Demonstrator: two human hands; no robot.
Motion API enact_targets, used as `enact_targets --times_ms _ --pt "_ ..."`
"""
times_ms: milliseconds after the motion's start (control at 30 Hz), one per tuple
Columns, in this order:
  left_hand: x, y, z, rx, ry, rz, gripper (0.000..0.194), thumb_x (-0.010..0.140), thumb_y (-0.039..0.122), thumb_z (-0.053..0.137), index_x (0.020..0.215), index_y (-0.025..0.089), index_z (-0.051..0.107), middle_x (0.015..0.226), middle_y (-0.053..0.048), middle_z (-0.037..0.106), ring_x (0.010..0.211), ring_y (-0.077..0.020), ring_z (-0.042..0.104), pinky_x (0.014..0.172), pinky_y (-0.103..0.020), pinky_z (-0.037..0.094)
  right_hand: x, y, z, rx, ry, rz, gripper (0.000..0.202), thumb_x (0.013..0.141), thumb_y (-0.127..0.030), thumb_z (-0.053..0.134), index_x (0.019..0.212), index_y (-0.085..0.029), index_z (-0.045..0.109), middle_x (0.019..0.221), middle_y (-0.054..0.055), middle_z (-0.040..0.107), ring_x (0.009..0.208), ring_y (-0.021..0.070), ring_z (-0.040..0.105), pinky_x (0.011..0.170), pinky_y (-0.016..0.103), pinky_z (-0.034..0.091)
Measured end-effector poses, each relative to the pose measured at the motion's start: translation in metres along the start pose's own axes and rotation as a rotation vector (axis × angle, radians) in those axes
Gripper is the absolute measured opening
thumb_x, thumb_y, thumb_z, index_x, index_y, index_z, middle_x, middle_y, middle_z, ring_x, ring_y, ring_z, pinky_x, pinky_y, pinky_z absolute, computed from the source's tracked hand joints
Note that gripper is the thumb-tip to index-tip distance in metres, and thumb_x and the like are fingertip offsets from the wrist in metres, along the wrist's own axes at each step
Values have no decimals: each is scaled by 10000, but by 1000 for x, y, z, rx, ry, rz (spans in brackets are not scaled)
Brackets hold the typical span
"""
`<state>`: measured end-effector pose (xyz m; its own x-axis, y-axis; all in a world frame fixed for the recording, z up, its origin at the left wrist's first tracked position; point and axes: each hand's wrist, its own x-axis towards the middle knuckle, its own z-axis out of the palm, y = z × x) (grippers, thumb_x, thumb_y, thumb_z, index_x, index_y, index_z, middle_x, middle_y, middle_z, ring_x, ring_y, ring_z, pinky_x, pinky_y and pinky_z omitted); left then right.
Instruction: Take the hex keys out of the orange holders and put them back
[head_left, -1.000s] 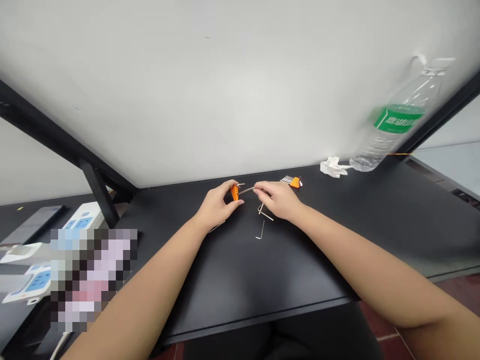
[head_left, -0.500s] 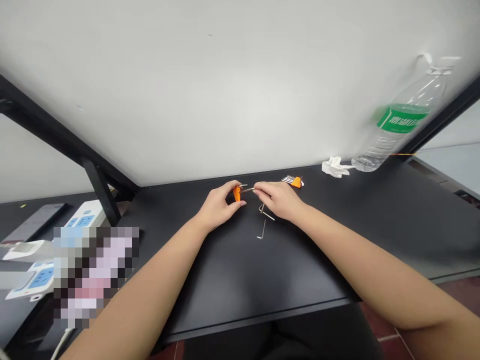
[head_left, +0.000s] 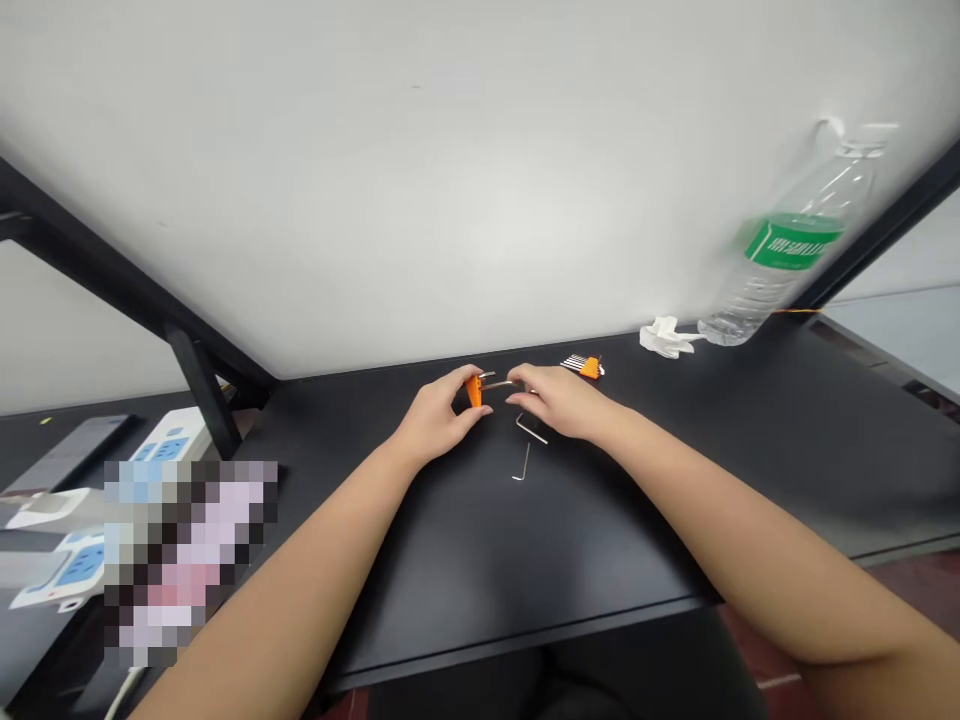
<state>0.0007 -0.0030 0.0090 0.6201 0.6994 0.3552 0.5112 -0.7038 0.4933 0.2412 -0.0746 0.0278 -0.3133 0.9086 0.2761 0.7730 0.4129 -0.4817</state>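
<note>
My left hand [head_left: 435, 420] grips an orange hex key holder [head_left: 474, 391] between thumb and fingers, a short metal end sticking out near its top. From the holder a hex key [head_left: 497, 385] reaches across to my right hand [head_left: 559, 400]. The right fingers are around the far end of that key, thumb a little below it; their exact contact is partly hidden. Just under the right hand a larger loose hex key [head_left: 532, 430] lies on the black table [head_left: 525, 560]. Nearer to me is a thinner hex key [head_left: 526, 462].
Behind my right hand lies a second orange holder [head_left: 591, 367] with several hex keys. Crumpled tissue [head_left: 666, 338] and a big plastic bottle [head_left: 795, 240] stand by the wall at right. At left are a black frame post [head_left: 202, 385] and a power strip [head_left: 176, 440].
The right thumb has dropped away from the fingertips, and the key's slanting part below the hand no longer shows. The left hand keeps its hold. The view has shifted slightly.
</note>
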Motion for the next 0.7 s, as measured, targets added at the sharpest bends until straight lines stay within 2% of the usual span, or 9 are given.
enact_targets --times_ms 67,133,200,267,367,533,700 --pt "1 -4 1 -22 16 -47 488 841 396 754 1278 246 597 1199 -39 713 1064 -234 700 939 -351 550 0 6 -6 71 89 9 91 962 -286 664 965 -196 669 895 45 716 801 184 640 730 291 440" --pt "1 -7 2 -53 36 -78 487 828 389 766 1266 259 599 1182 -26 717 1060 -230 698 954 -356 544 1 9 -10 177 255 85 166 926 -309 691 807 -194 671 770 21 676 708 169 607 697 299 445" --pt "1 -8 2 -76 36 -92 490 824 393 769 1265 264 597 1177 -22 718 1039 -225 700 945 -357 547 2 9 -10 380 407 201 207 901 -364 706 786 -193 681 662 0 628 594 156 570 623 304 451" --pt "0 -7 2 -80 14 -94 495 824 405 765 1267 262 595 1175 -25 717 1017 -224 702 921 -352 553 3 6 -9 631 476 272 227 878 -413 718 857 -187 705 608 -14 606 527 150 557 564 307 466" --pt "-1 -2 1 -72 -5 -83 497 823 416 761 1262 254 595 1160 -26 720 1012 -223 699 907 -342 552 2 -1 -6 815 453 245 253 869 -409 722 971 -179 745 657 0 652 574 155 603 582 310 508" --pt "-1 3 0 -67 -20 -20 488 833 420 748 1260 241 594 1159 -29 722 1018 -214 700 936 -336 538 1 -7 -2 622 374 104 166 889 -296 696 982 -213 805 949 49 747 817 177 679 738 321 535" --pt "-1 4 1 -64 -38 -17 502 833 446 745 1265 241 592 1190 -32 719 1027 -219 704 955 -342 539 1 -6 3 567 353 49 170 912 -280 669 973 -224 818 961 55 759 842 187 687 741 319 539"
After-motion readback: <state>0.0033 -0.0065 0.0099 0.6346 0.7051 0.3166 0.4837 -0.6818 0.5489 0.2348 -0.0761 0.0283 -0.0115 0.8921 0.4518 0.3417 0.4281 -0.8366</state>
